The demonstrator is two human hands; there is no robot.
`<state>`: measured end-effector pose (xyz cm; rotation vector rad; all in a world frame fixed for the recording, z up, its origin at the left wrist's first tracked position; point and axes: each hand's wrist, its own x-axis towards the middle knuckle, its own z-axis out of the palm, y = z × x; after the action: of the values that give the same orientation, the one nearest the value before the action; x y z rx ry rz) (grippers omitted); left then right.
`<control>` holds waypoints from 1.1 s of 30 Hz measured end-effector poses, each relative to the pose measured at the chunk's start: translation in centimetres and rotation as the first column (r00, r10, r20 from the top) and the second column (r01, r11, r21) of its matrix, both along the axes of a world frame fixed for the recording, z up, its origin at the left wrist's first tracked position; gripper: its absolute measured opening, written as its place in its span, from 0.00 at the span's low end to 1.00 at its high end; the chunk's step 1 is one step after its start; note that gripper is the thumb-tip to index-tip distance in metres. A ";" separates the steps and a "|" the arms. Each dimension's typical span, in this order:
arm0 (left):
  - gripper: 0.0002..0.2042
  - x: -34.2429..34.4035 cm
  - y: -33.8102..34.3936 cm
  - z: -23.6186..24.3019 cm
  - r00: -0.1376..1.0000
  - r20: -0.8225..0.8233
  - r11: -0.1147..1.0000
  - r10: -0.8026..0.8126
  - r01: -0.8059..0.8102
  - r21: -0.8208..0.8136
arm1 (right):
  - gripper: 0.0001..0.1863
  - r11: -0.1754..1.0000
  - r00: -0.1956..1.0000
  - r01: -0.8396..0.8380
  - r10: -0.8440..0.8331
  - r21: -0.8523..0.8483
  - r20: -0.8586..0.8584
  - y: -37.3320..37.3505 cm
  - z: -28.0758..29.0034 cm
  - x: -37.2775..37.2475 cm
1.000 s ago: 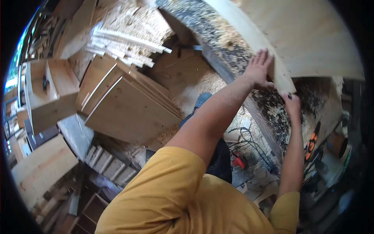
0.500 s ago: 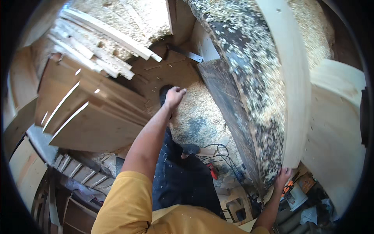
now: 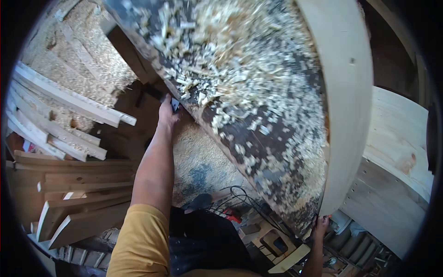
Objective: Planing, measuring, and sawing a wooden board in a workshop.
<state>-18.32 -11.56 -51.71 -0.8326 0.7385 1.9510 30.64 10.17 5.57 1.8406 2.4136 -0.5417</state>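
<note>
My left hand [image 3: 169, 113] reaches out beside the workbench edge and is closed around a flat metal bar [image 3: 175, 105]. The bar's bright end shows past my fingers, and the rest of it is mostly hidden. My right hand [image 3: 321, 225] grips the near end of a long, curved, pale wooden board [image 3: 347, 87]. That board stands along the right side of the dark workbench top [image 3: 244, 117], which is strewn with wood shavings [image 3: 277, 78].
Left lie pale wooden strips [image 3: 69, 99] above stacked brown boards [image 3: 87, 212]. Wide curved panels [image 3: 392, 198] stand at right. Below the bench are a cable [image 3: 244, 196], a red tool [image 3: 232, 214] and a wooden block with openings [image 3: 274, 242]. Sawdust [image 3: 203, 152] covers the floor.
My left hand has moved from over the floor to the metal bar beside the bench. The view has shifted toward the bench top. My right hand stays at the curved board's near end.
</note>
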 end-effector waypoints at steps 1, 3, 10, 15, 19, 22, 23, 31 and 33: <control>0.15 -0.1 -2.0 1.9 0.998 -0.040 0.998 0.058 -0.057 0.025 | 0.11 0.917 0.895 -0.388 0.351 0.090 0.276 0.0 0.2 0.1; 0.12 1.4 -7.3 7.8 0.997 -0.051 0.996 -0.061 0.057 -0.074 | 0.10 0.759 0.678 -0.639 0.479 0.124 0.558 0.3 -0.3 0.4; 0.09 7.5 -24.9 35.5 0.434 -0.155 0.446 -0.888 0.725 -0.524 | 0.16 0.921 0.887 0.335 -0.380 -0.201 -0.262 0.8 -3.0 0.1; 0.07 12.0 -30.9 51.8 0.189 -0.062 0.185 -0.980 0.750 -0.635 | 0.13 0.990 0.803 0.084 -0.136 -0.115 -0.581 0.4 -2.7 -0.4; 0.11 16.9 -31.9 62.1 0.010 0.038 -0.021 -0.999 0.686 -0.727 | 0.16 0.985 0.777 0.025 -0.126 -0.170 -0.617 -0.1 -1.8 -0.7; 0.11 20.1 -30.5 67.4 -0.058 -0.047 -0.004 -0.997 0.661 -0.750 | 0.17 0.983 0.686 -0.023 -0.116 -0.181 -0.718 -0.6 -1.8 -0.7; 0.11 20.7 -29.6 68.8 -0.053 -0.032 -0.009 -0.998 0.643 -0.766 | 0.18 0.976 0.659 -0.051 -0.126 -0.211 -0.742 -0.7 -2.0 -0.6; 0.10 21.3 -17.6 72.5 -0.524 -0.242 -0.245 -0.817 0.693 -0.678 | 0.18 0.968 0.598 0.090 -0.241 -0.235 -0.764 -1.8 -2.4 -0.2; 0.09 20.1 -14.3 72.4 -0.623 -0.267 -0.332 -0.736 0.675 -0.659 | 0.16 0.948 0.693 0.117 -0.292 -0.297 -0.659 -3.0 -0.7 0.6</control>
<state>1.81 -25.87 20.68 0.8467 1.3316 0.2273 31.22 7.14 4.83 2.0644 2.3385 -1.7553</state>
